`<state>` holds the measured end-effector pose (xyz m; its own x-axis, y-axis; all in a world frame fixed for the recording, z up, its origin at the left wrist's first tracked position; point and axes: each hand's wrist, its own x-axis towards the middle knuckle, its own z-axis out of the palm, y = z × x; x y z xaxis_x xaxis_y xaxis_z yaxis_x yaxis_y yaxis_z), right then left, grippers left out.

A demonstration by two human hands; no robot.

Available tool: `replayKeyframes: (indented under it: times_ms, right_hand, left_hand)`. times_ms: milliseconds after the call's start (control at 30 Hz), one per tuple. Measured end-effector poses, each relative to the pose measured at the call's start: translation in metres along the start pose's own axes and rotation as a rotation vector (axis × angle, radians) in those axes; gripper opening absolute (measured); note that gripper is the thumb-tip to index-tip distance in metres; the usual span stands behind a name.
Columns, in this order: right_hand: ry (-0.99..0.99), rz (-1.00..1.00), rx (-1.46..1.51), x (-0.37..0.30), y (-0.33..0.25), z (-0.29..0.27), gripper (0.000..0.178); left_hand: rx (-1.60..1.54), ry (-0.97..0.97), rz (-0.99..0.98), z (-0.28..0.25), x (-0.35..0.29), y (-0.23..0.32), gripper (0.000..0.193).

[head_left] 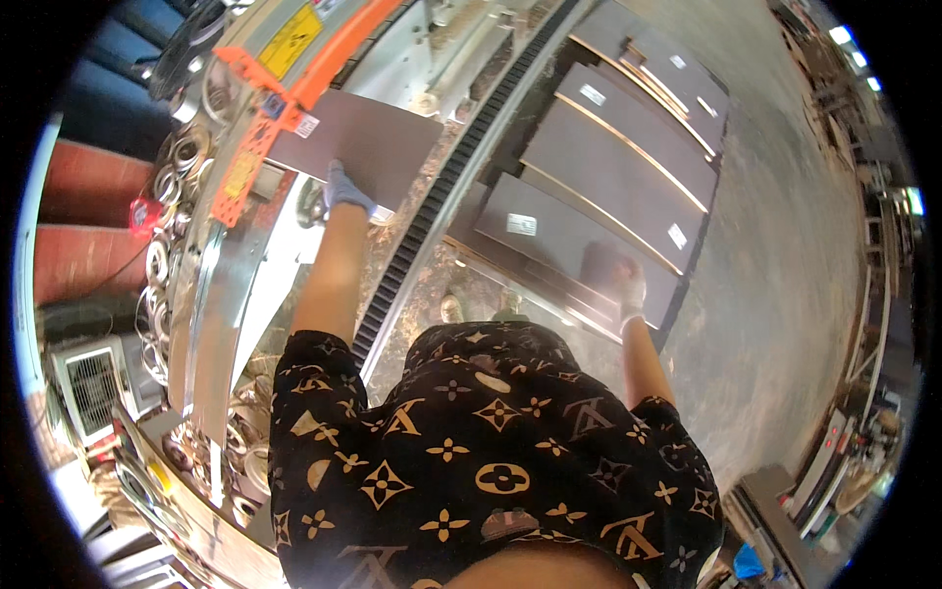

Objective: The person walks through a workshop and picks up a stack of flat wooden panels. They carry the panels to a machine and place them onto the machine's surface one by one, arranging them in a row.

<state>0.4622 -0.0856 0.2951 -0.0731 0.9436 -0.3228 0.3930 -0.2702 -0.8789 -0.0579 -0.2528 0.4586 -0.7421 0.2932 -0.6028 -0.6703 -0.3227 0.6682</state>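
Note:
My left hand, in a light bluish glove, grips the near edge of a dark grey-brown board. That board lies on the machine bed beneath an orange-edged guard, and some of my fingers are hidden. Out to the right, my right hand, in a pale glove, is at the right end of another grey-brown board with a white label. This board is uppermost at the near end of the stacks. Motion blurs the right hand, but its fingers appear closed over the board's edge.
An orange machine guard with yellow labels stands at the left. A black ribbed conveyor track runs between the machine and the stacks. Further boards with pale edges overlap beyond. Metal rings crowd the far left; concrete floor extends rightward.

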Motion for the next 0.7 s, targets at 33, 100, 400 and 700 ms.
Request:
replayKeyframes:
  times_ms: [33,100,400,700]
  right_hand:
    - [0.067,0.082,-0.256,-0.001,-0.003,-0.011,0.051]
    - [0.225,0.259,-0.773,-0.011,-0.019,-0.048,0.061]
    - [0.284,0.313,-0.185,0.004,0.063,-0.105,0.066]
    - [0.075,0.428,0.636,-0.008,0.082,-0.138,0.041]
  left_hand:
    - [0.049,0.007,0.037,0.001,0.002,0.0,0.047]
    - [0.226,0.229,0.394,0.052,-0.092,-0.01,0.053]
    - [1.658,-0.271,0.452,-0.005,-0.087,-0.21,0.055]
    - [0.9,-0.515,-0.127,0.009,-0.102,-0.178,0.046]
